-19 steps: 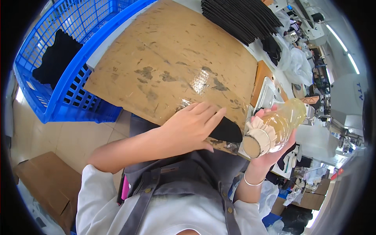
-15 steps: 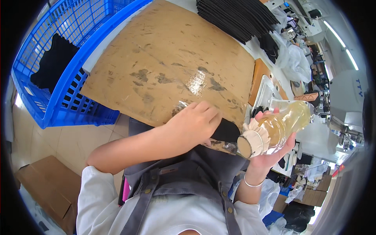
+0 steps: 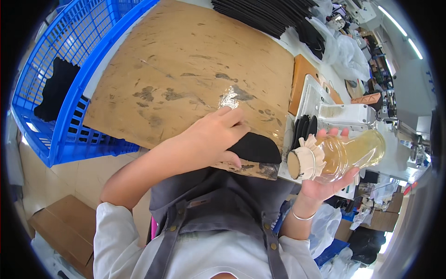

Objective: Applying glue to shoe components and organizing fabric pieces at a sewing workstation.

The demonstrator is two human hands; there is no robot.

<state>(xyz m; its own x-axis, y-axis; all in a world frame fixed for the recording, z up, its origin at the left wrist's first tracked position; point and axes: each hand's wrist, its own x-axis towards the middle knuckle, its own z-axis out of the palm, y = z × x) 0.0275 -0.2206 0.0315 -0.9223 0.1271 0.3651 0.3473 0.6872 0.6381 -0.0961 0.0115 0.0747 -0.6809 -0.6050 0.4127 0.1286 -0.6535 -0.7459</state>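
A black rounded piece, apparently fabric (image 3: 258,148), lies along the near edge of the stained brown board (image 3: 186,60). Over its left end is my left hand (image 3: 214,139), fingers curled on top and thumb down at the board's front edge, gripping it there. My right hand (image 3: 320,186) is wrapped from below round a clear bottle (image 3: 355,151) of yellowish liquid. The bottle is tipped on its side, and its mouth, covered with tied beige cloth (image 3: 306,160), points left toward the black piece without touching it.
A blue plastic basket (image 3: 69,116) with black fabric (image 3: 56,90) inside stands at the left. Stacked black pieces (image 3: 269,14) lie at the far side. Several small black pieces (image 3: 304,130) sit right of the board, beside a white machine (image 3: 346,114). A cardboard box (image 3: 65,228) is at lower left.
My left hand has shifted left and its thumb has come into view, showing more of the black piece. The bottle in my right hand has moved slightly right, away from the black piece.
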